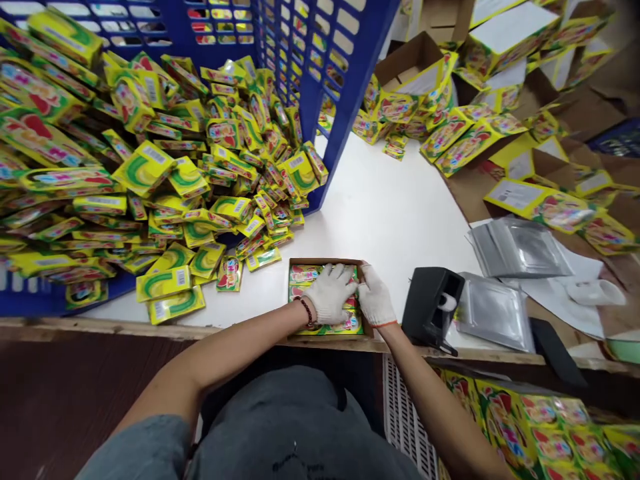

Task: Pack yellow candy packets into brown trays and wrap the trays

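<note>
An open carton [327, 262] at the table's front edge holds rows of small yellow-green packs [355, 322]. My left hand [330, 293], in a white glove with a beaded bracelet at the wrist, lies spread flat on top of the packs. At the carton's right wall is my right hand [375, 297], also gloved, its fingertips over the rim and partly hidden. Whether it pinches the wall or a pack cannot be made out. Loose packs [230, 274] lie on the white table to the left of the carton.
A blue crate [345, 100], tipped toward the table, spills many packs at the left. A black tape dispenser [425, 307] stands right of the carton, beside clear plastic sleeves [495, 313]. Printed cartons [475, 143] pile up at the back right. Filled packages [510, 420] lie below the table edge.
</note>
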`<state>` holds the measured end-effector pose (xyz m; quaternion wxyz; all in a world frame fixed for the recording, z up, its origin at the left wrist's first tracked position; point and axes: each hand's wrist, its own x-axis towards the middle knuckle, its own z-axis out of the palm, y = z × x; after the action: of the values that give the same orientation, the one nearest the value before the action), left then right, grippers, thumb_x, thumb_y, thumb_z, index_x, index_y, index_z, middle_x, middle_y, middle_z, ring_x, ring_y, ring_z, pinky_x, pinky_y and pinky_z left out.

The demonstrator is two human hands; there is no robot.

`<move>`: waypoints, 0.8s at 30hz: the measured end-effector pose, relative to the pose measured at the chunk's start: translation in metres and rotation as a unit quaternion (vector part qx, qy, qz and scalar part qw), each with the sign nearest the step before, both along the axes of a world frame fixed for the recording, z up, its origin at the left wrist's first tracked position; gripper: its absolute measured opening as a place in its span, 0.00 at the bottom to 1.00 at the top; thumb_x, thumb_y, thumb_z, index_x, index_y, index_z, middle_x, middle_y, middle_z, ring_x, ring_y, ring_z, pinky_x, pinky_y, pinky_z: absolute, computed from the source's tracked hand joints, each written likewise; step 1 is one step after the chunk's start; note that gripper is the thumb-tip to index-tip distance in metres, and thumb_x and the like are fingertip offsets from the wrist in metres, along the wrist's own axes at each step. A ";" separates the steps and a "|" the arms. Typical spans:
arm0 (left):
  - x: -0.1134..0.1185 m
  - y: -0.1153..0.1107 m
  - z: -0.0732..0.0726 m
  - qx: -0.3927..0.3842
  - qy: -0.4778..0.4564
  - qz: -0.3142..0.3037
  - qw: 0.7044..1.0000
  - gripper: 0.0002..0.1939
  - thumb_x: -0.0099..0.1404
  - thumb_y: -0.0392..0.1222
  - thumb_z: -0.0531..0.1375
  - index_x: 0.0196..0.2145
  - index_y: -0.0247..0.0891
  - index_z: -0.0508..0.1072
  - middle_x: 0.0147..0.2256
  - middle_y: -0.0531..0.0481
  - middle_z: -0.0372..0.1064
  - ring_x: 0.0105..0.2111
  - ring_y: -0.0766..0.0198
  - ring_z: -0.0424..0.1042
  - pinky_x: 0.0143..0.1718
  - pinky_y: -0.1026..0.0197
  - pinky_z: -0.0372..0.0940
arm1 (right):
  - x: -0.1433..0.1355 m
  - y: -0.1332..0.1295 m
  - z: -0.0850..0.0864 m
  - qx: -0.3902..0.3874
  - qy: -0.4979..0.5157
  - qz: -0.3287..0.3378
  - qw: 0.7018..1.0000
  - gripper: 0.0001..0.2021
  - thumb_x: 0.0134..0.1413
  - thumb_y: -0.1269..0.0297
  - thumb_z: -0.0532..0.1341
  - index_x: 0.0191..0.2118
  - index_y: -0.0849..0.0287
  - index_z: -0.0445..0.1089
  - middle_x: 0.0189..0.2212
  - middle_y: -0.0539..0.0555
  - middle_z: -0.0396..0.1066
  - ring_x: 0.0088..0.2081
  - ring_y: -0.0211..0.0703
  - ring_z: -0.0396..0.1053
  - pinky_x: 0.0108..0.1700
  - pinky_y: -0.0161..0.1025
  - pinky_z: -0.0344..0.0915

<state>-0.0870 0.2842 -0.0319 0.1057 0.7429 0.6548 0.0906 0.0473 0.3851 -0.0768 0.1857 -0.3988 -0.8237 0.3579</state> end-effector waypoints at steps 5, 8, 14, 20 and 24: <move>0.002 0.003 -0.006 -0.026 -0.004 -0.029 0.999 0.33 0.52 0.59 0.65 0.49 0.33 0.73 0.56 0.32 0.65 0.54 0.40 0.62 0.55 0.42 0.57 | 0.010 -0.006 -0.002 0.026 -0.026 -0.009 0.999 0.31 0.51 0.69 0.50 0.63 0.63 0.63 0.58 0.62 0.70 0.58 0.51 0.68 0.63 0.52 0.63; 0.003 0.002 -0.003 -0.042 -0.027 -0.029 0.998 0.34 0.52 0.61 0.66 0.49 0.32 0.74 0.56 0.31 0.65 0.55 0.39 0.63 0.55 0.41 0.58 | 0.013 -0.008 0.001 0.039 -0.050 0.001 0.998 0.31 0.51 0.67 0.50 0.63 0.61 0.64 0.57 0.61 0.71 0.57 0.51 0.70 0.61 0.50 0.65; -0.030 -0.063 0.022 0.041 -0.171 0.085 0.981 0.13 0.69 0.47 0.54 0.40 0.37 0.74 0.42 0.44 0.73 0.43 0.58 0.70 0.45 0.58 0.64 | 0.032 -0.012 0.000 0.082 -0.120 0.013 0.989 0.33 0.53 0.65 0.50 0.66 0.62 0.60 0.52 0.64 0.73 0.50 0.56 0.73 0.52 0.51 0.71; -0.094 -0.161 0.010 -0.053 0.013 0.499 0.865 0.11 0.66 0.44 0.59 0.42 0.36 0.73 0.47 0.37 0.70 0.46 0.49 0.69 0.44 0.52 0.63 | -0.021 -0.030 0.042 0.249 0.025 0.119 0.961 0.21 0.60 0.64 0.53 0.57 0.64 0.66 0.51 0.66 0.70 0.55 0.58 0.67 0.58 0.57 0.65; -0.091 -0.171 -0.008 -0.104 0.032 0.491 0.865 0.16 0.68 0.47 0.56 0.47 0.34 0.72 0.47 0.35 0.69 0.43 0.49 0.71 0.40 0.53 0.64 | -0.115 -0.065 0.076 0.248 -0.018 0.386 0.888 0.15 0.61 0.73 0.50 0.48 0.60 0.70 0.44 0.62 0.72 0.47 0.52 0.68 0.52 0.47 0.66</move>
<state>-0.1779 0.1131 -0.0398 0.1033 0.3128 0.9434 0.0385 -0.0680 0.3198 -0.0003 0.1103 0.0034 -0.9778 0.1784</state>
